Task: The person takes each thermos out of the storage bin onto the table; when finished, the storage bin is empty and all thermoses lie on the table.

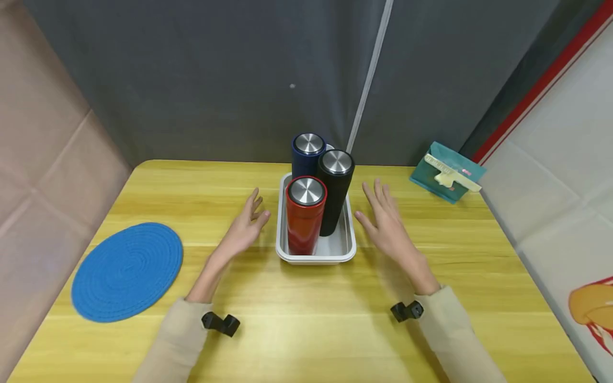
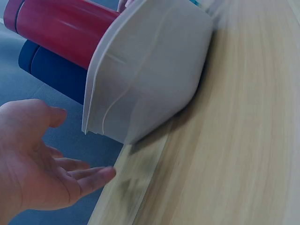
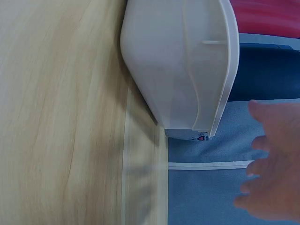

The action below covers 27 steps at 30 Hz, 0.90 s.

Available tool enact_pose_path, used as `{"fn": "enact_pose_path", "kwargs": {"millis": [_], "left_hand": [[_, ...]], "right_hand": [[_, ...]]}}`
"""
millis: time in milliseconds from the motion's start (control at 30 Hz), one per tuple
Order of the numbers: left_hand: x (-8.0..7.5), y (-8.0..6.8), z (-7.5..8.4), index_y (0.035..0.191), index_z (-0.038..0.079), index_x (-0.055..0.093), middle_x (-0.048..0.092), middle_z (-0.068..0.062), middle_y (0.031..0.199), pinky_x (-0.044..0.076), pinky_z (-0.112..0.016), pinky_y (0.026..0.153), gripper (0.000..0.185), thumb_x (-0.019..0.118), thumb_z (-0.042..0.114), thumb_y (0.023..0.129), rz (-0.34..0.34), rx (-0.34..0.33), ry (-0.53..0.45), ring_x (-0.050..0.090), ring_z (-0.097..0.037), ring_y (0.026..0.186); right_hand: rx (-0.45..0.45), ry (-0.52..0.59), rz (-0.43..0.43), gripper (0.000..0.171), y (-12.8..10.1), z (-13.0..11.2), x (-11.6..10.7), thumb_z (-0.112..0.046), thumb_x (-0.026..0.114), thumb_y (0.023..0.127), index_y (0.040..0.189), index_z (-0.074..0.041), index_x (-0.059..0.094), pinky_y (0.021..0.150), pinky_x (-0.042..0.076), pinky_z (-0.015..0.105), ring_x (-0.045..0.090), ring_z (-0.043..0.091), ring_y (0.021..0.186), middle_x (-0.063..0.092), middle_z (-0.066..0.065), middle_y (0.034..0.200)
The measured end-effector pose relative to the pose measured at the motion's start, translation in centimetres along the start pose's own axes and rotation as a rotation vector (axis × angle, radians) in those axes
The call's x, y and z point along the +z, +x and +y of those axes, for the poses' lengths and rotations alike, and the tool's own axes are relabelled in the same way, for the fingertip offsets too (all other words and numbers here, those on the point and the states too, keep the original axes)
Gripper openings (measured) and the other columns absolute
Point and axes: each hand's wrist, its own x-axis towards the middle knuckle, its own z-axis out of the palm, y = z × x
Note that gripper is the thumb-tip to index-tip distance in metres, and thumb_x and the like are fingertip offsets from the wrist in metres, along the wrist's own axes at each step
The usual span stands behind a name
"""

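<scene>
Two hands, left hand (image 1: 244,229) and right hand (image 1: 390,226), flank the white tray (image 1: 316,255), fingers spread, touching nothing.

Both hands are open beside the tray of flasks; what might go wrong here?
1. The red flask, black flask and blue flask stand tall and close together in the shallow white tray; a bump may topple them.
2. The left hand and right hand have no grip yet; an uneven lift may tilt the tray.
</scene>
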Motion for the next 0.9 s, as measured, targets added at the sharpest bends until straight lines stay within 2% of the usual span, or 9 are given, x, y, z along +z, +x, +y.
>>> {"fn": "enact_pose_path", "kwargs": {"millis": [133,200,333,467,600,667,800,900], "left_hand": [[0.1,0.1,0.2,0.156,0.011,0.008,0.031,-0.025,0.152,0.055,-0.048,0.089,0.067,0.047,0.023,0.103,-0.02,-0.026,-0.145,0.049,-0.043,0.124],[0.1,0.1,0.3,0.155,0.008,0.013,0.037,-0.027,0.147,0.057,-0.049,0.082,0.064,0.048,0.02,0.103,-0.037,-0.049,-0.2,0.056,-0.043,0.115],[0.5,0.1,0.5,0.152,0.004,0.022,0.05,-0.026,0.133,0.058,-0.054,0.075,0.06,0.051,0.018,0.101,-0.043,-0.094,-0.271,0.065,-0.038,0.096],[0.9,0.2,0.9,0.147,0.003,0.033,0.055,-0.023,0.122,0.059,-0.051,0.071,0.054,0.054,0.016,0.099,-0.028,-0.111,-0.355,0.065,-0.029,0.087],[1.2,0.4,1.2,0.143,0.003,0.037,0.055,-0.022,0.116,0.06,-0.041,0.066,0.051,0.056,0.011,0.097,-0.035,-0.114,-0.398,0.064,-0.024,0.082],[1.4,0.3,1.3,0.143,0.003,0.037,0.054,-0.021,0.113,0.06,-0.038,0.065,0.051,0.056,0.009,0.096,-0.038,-0.125,-0.404,0.063,-0.022,0.078],[1.8,0.4,1.1,0.143,0.001,0.036,0.054,-0.018,0.108,0.059,-0.035,0.064,0.051,0.056,0.004,0.096,-0.026,-0.139,-0.415,0.062,-0.017,0.072],[2.0,0.4,0.9,0.144,0.001,0.036,0.054,-0.017,0.106,0.059,-0.032,0.062,0.052,0.056,0.003,0.096,-0.022,-0.148,-0.442,0.062,-0.016,0.071]], "right_hand": [[-0.059,0.112,0.001,0.069,0.6,-0.3,0.2,-0.029,0.057,0.099,0.155,-0.013,0.02,0.119,0.013,0.053,0.006,0.027,0.148,0.007,0.009,0.161],[-0.065,0.165,-0.015,0.073,0.8,-0.4,0.3,-0.03,0.06,0.097,0.155,-0.015,0.019,0.118,0.018,0.051,0.011,0.025,0.148,0.011,0.005,0.161],[-0.074,0.272,-0.034,0.078,1.3,-0.7,0.5,-0.027,0.066,0.094,0.155,-0.016,0.019,0.114,0.029,0.05,0.025,0.029,0.144,0.019,0.003,0.16],[-0.097,0.436,-0.022,0.078,1.9,-0.8,0.7,-0.016,0.07,0.091,0.154,-0.015,0.024,0.109,0.038,0.048,0.034,0.03,0.14,0.027,0.004,0.158],[-0.083,0.582,-0.015,0.075,2.2,-1.3,0.8,-0.007,0.07,0.089,0.151,-0.013,0.03,0.107,0.041,0.044,0.04,0.027,0.136,0.035,0.006,0.153],[-0.075,0.639,-0.024,0.074,2.3,-2.0,0.5,-0.002,0.069,0.088,0.15,-0.007,0.03,0.106,0.042,0.046,0.041,0.029,0.135,0.037,0.012,0.152],[-0.074,0.699,-0.034,0.072,2.5,-3.3,-0.1,0.007,0.066,0.087,0.147,0.005,0.028,0.105,0.042,0.051,0.042,0.038,0.132,0.037,0.024,0.147],[-0.058,0.708,-0.027,0.074,2.8,-3.1,0.2,0.009,0.069,0.084,0.147,0.004,0.029,0.104,0.043,0.051,0.043,0.038,0.13,0.04,0.024,0.145]]}}
